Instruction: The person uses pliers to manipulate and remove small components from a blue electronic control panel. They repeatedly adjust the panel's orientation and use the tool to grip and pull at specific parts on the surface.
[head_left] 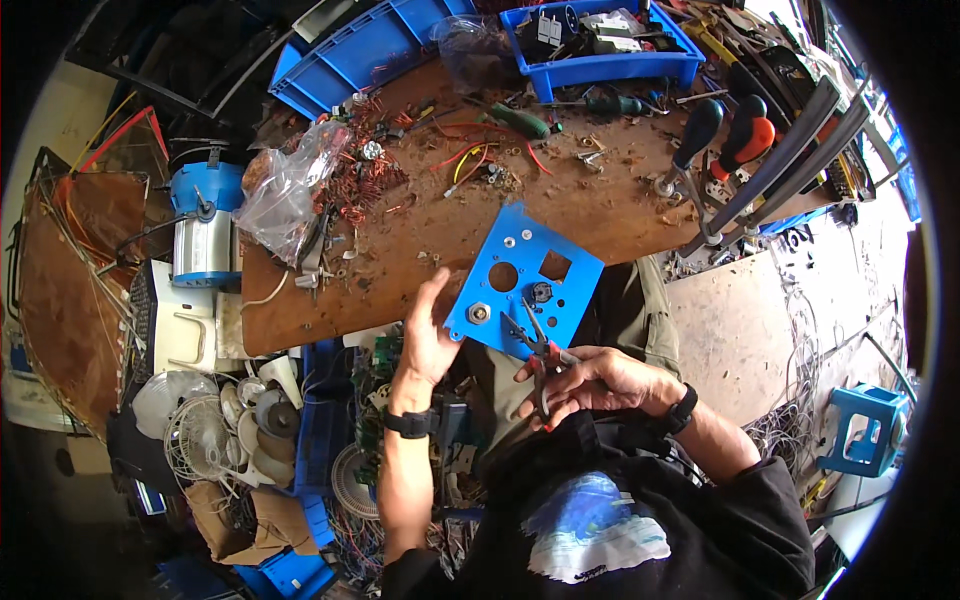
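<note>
A flat blue metal panel [512, 322] with round and square holes is tilted above my lap, just off the near edge of the workbench. My left hand [432, 335] grips it along its left side, thumb up by the edge. On its face sit a round metal fitting [480, 314] and a small dark round part [542, 292]. My right hand [600, 383] is closed around the red handles of needle-nose pliers [541, 350]. The pliers' jaws are parted and point up over the panel's lower part, near the dark part; whether they touch it I cannot tell.
Copper wire scraps [372, 180] and a clear plastic bag [290, 195] lie at the bench's left. A green-handled screwdriver [520, 121] rests farther back, before a blue bin [610, 60] of parts. Upright tools [745, 140] stand at right. Fan parts [205, 435] are heaped at lower left.
</note>
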